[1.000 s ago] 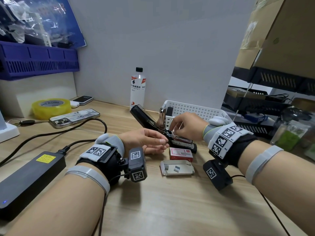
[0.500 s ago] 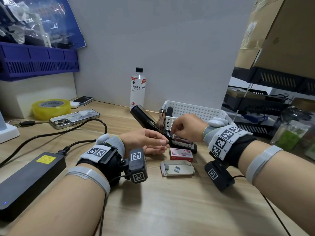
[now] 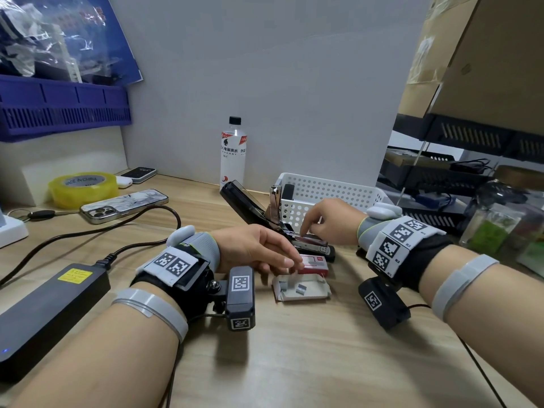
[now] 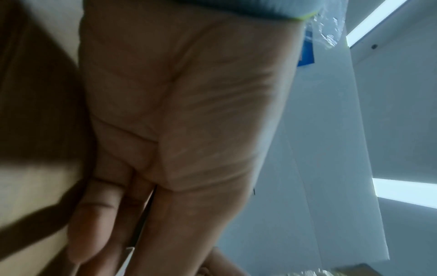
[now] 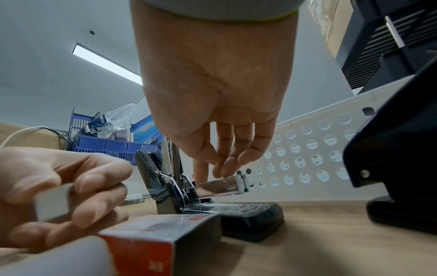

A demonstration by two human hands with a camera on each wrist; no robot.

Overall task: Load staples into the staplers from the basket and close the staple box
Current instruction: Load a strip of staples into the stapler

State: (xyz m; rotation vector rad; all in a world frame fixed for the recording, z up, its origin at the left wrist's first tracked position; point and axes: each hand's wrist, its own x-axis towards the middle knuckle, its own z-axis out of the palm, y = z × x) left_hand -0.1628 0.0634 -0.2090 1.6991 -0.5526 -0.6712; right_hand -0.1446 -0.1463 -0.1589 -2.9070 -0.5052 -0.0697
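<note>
A black stapler (image 3: 313,249) lies open on the desk with its lid (image 3: 235,196) tilted up to the left. My right hand (image 3: 304,232) reaches down from the right, and its thumb and fingertips (image 5: 222,169) pinch the top edge of the shiny staple channel (image 5: 220,187). My left hand (image 3: 290,266) hovers over the white inner tray (image 3: 303,287) of the staple box and pinches a silvery staple strip (image 5: 52,202). The red box sleeve (image 3: 315,265) lies between the tray and the stapler. The left wrist view is blurred and shows only my palm (image 4: 179,115).
A white perforated basket (image 3: 326,195) stands just behind the stapler, with a black item (image 3: 287,191) upright inside. A water bottle (image 3: 233,154), a phone (image 3: 123,205), a tape roll (image 3: 83,188), a power brick (image 3: 50,307) and its cable (image 3: 138,219) are to the left. A black device (image 5: 399,153) sits right of the stapler.
My left hand has moved right and down from beside the stapler to above the white tray. My right hand has stayed at the staple channel, its fingers lower on it.
</note>
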